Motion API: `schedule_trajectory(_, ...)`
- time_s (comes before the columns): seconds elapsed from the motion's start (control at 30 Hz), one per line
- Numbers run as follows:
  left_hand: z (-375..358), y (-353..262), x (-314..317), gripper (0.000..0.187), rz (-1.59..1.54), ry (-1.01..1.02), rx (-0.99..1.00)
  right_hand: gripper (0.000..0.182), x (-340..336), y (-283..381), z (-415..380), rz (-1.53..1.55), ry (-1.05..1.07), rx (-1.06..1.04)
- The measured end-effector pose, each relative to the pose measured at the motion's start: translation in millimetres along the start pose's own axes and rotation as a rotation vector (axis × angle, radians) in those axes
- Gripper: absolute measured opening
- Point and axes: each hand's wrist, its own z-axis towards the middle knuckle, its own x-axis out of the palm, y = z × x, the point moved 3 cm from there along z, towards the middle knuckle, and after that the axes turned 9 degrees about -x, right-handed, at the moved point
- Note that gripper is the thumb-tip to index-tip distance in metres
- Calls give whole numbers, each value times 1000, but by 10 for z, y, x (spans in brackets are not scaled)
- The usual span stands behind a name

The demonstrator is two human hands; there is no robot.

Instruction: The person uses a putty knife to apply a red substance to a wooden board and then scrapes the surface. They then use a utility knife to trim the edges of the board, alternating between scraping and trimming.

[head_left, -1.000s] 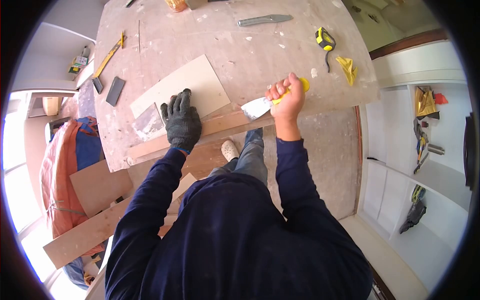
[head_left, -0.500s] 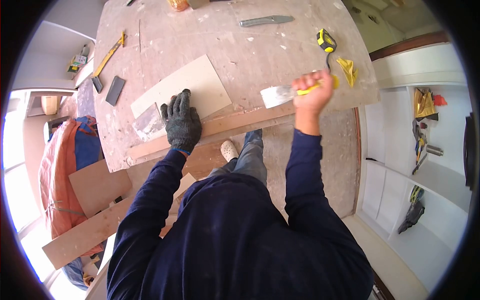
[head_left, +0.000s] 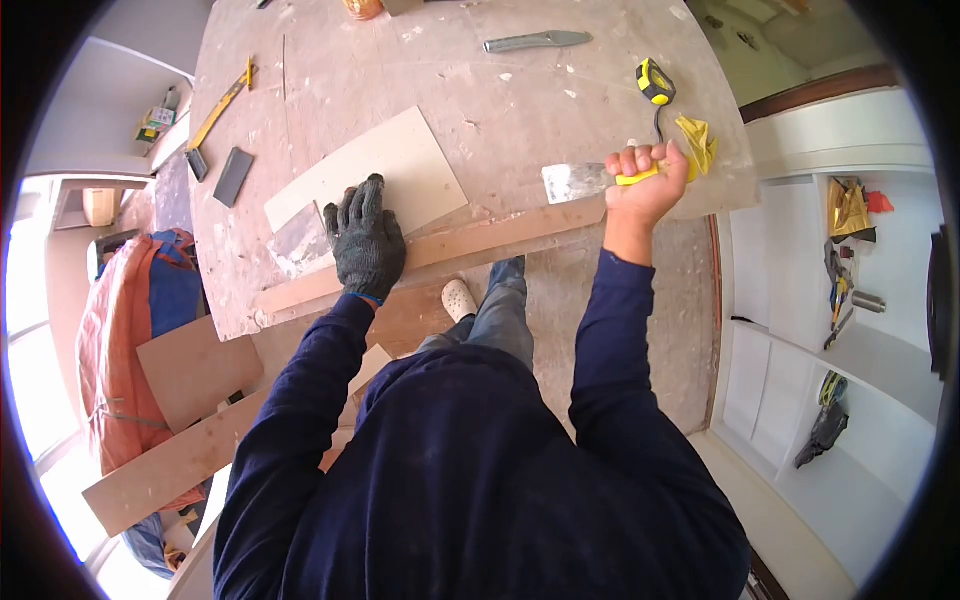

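Observation:
My right hand (head_left: 648,185) is closed around the yellow handle of a putty knife. Its wide blade (head_left: 575,184), smeared with white, points left just above the front edge of the table (head_left: 560,110). In a dark knitted glove, my left hand (head_left: 367,238) lies with its fingers spread over a cream board (head_left: 385,165) and a long wooden strip (head_left: 480,232). That strip runs along the table's front edge. Beside the left fingers is a flat grey piece (head_left: 302,240) with white smears, partly covered by the hand.
A tape measure (head_left: 655,82), a yellow crumpled piece (head_left: 698,143) and a grey knife-like tool (head_left: 538,41) lie farther back. At left are a yellow try square (head_left: 220,110) and a dark block (head_left: 233,177). White shelves (head_left: 880,360) stand right; boards (head_left: 195,375) lean lower left.
My right hand has shifted a little to the right with the putty knife, whose blade now lies more level. My left hand has hardly moved.

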Motion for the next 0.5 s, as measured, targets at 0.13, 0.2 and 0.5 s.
schedule_trajectory(0.13, -11, 18, 57, 52, 23, 21, -5, 29, -139, -729, -519, -105, 45, 283)
schedule_trajectory(0.2, 2, 60, 38, 52, 9, 12, -2, 29, -150, -736, -513, -58, 30, 293)
schedule_trajectory(0.5, 7, 59, 36, 53, 24, 37, -29, 39, -241, -743, -575, -60, -573, 311)
